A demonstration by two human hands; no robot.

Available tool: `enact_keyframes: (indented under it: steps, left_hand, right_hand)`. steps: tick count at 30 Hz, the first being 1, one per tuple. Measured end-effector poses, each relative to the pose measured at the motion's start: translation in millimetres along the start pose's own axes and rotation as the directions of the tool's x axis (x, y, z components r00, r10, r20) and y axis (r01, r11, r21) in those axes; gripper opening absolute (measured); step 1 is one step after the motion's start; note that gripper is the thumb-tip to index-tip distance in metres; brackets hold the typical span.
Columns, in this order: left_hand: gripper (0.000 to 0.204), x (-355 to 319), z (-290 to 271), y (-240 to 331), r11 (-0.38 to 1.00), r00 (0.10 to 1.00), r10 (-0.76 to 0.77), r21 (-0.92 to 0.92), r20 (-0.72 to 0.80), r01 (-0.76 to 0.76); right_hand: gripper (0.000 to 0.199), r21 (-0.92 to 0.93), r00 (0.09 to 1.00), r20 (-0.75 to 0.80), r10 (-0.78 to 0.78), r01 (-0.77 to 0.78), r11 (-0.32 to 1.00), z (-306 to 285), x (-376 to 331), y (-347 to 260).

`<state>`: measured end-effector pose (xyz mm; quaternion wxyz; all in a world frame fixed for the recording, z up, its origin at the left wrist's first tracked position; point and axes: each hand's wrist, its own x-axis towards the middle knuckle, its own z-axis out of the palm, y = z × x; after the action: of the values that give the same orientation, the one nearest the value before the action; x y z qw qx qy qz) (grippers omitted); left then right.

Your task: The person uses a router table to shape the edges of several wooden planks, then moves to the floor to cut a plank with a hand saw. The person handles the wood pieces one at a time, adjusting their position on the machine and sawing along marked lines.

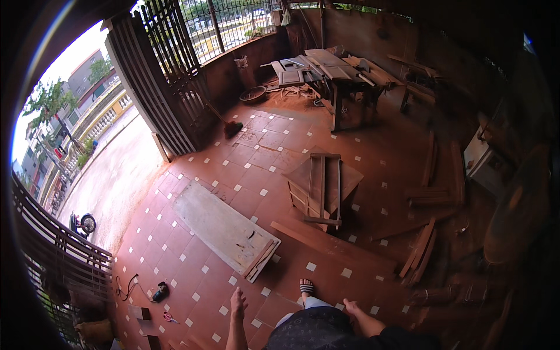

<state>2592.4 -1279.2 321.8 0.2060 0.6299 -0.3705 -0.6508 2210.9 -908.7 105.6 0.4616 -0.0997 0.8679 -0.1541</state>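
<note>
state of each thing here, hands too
Left bare hand: open, empty
Right bare hand: open, empty
Long pale rectangular board: flat, reddish wooden strips on near end
Tall dark slatted gate: open
Dark handheld power tool: lying, unheld
Pink-handled scissors: lying, blades unclear
Dark long-handled broom: tilted, head down

Pale long board [219, 221], dark-marked, lying flat; long reddish-brown plank [326, 244] flat on tiled floor [181, 274] rightward.

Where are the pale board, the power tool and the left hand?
Pale board [224, 227]: head view, middle of its upper face.
Power tool [158, 293]: head view, on its dark body.
Left hand [238, 305]: head view, middle of the hand.
</note>
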Motion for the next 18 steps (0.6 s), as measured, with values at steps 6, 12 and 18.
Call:
enact_keyframes:
  steps: [6, 12, 18]
  left_hand:
    - [0.068, 38.2, 150.6, 181.5, 0.547, 0.622, 0.696, 0.297, 0.358, -0.783]
    - [0.069, 112.6, 249.4, 217.5, 0.075, 0.13, 0.63, 0.107, 0.766, -0.991]
    - [0.075, 333.6, 125.7, 186.4, -0.002, 0.645, -0.282, 0.672, 0.71, -0.741]
  right_hand:
    - [0.112, 0.726, 0.89, 0.377, -0.256, -0.113, 0.678, -57.2, -57.3, -352.8]
    - [0.113, 0.999, 0.792, 0.041, -0.609, -0.03, 0.028, -106.6, -106.9, -562.4]
    - [0.11, 0.992, 0.929, -0.119, -0.349, 0.096, -0.085, -128.3, -102.5, -457.0]
